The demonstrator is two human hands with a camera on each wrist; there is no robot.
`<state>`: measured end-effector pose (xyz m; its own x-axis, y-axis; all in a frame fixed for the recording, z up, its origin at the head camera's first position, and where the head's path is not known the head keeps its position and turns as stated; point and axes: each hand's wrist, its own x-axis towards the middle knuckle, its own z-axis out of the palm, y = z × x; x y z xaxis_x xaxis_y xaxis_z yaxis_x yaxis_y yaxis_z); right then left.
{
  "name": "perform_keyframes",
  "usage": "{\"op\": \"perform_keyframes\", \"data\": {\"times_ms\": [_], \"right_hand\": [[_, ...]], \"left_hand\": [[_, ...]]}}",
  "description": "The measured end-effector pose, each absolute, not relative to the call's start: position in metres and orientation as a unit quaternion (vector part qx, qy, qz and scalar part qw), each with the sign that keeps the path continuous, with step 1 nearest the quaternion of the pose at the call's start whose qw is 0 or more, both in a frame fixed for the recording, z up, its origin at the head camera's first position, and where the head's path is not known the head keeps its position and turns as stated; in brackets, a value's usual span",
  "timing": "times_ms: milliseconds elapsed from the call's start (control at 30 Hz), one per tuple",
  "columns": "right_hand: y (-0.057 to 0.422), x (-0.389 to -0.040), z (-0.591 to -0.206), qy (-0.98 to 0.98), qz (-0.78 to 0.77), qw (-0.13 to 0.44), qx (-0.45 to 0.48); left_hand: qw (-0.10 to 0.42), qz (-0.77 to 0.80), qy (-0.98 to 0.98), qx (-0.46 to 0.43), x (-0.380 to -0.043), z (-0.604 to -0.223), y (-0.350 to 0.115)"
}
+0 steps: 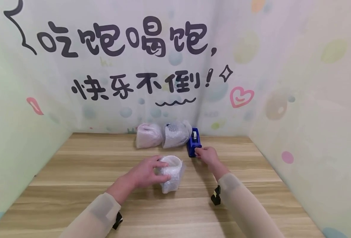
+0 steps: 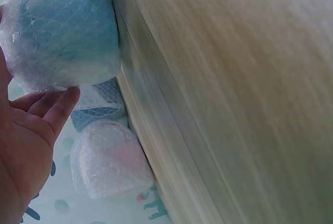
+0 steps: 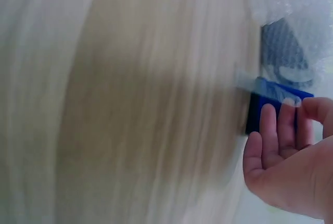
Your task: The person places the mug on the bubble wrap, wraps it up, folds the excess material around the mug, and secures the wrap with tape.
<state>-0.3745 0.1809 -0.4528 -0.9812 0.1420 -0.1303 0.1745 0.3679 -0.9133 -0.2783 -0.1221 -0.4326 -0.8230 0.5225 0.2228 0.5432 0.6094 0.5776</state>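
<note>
A white cup wrapped in bubble wrap (image 1: 171,181) stands upright on the table with its open rim showing. My left hand (image 1: 144,172) grips it from the left, thumb on the near side and fingers on the far side. In the left wrist view, the wrapped cup (image 2: 67,41) looks bluish through the plastic, with a handle-like curve. At the front end of a blue tape dispenser (image 1: 195,144), my right hand (image 1: 208,155) pinches a strip of clear tape (image 3: 265,87) between thumb and index finger.
Behind the held cup are two more bubble-wrapped items, one pinkish (image 1: 148,136) and one grey-blue (image 1: 176,135), the latter right beside the dispenser. The wooden table (image 1: 83,191) meets printed fabric walls (image 1: 306,99) at its back and sides.
</note>
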Motion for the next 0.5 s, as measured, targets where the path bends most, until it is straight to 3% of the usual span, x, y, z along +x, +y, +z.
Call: {"op": "perform_keyframes", "data": {"times_ms": [500], "right_hand": [[0.1784, -0.3785, -0.4529, 0.869, -0.487, 0.024, 0.090]], "left_hand": [[0.029, -0.316, -0.898, -0.303, -0.2779, -0.4307, -0.1242]]}}
